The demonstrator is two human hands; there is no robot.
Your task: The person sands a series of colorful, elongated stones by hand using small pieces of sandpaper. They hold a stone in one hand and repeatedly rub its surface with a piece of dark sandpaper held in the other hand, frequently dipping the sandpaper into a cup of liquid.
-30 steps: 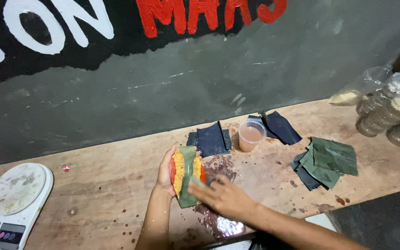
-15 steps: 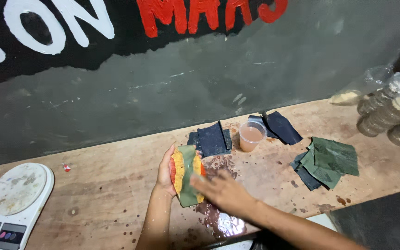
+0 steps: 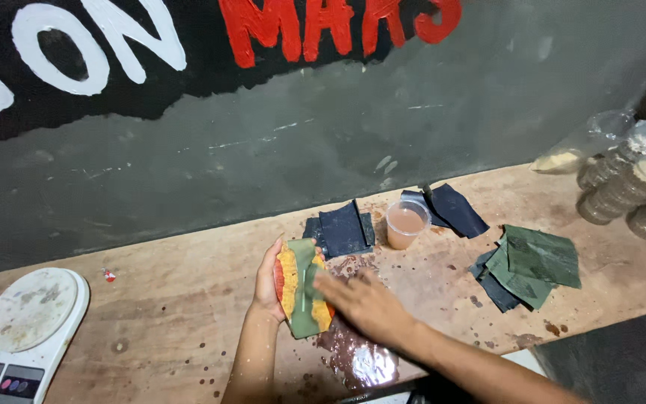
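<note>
While the left hand (image 3: 267, 280) cups a filled leaf parcel (image 3: 304, 298) from behind at the lower centre of the frame, fingers closed around its far edge, the right hand (image 3: 364, 303) lies flat and open against the parcel's near side, fingers together; it is blurred, so the fingertips are hard to make out. The parcel is an oblong green leaf with a pale midrib, yellow-orange grainy filling along both long edges and a red streak on the left. Both forearms are cut off by the bottom edge. Below the hands the wooden worktop (image 3: 166, 329) is wet and stained with dark specks. Just beyond lie dark leaf squares (image 3: 344, 228), a small clear plastic cup (image 3: 405, 223) of brownish liquid, and to the right green leaf pieces (image 3: 536, 262). Stacked lidded tubs (image 3: 637, 191) sit at the right edge; a white kitchen scale (image 3: 28, 322) sits lower left
</note>
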